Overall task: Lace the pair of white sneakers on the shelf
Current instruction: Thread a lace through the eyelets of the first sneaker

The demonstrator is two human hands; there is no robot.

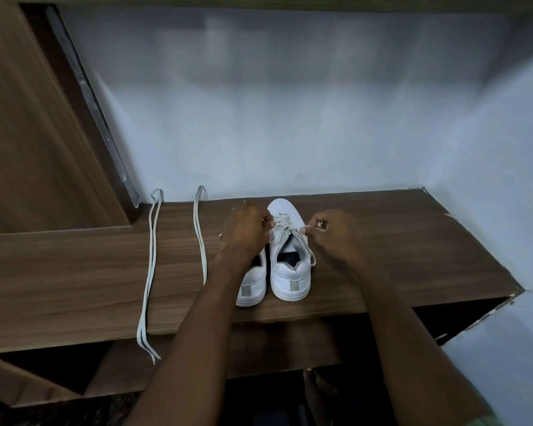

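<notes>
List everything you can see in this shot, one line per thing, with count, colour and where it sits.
white sneakers: two, white with grey heel tabs, side by side on the shelf, heels toward the camera; the left one is partly hidden behind the left forearm.
lace in the right sneaker: one, pale grey, threaded partway, both ends held.
loose lace: one, pale grey, folded double, lying left of the sneakers, ends hanging over the shelf's front edge.
second loose strand: one, pale grey, between the folded lace and the sneakers; lower end hidden by the arm.
shelf: one, brown wood grain.
wall: pale blue-grey, behind and right.
wooden panel: brown, left.
hands: left and right, each pinching a lace end.
</notes>
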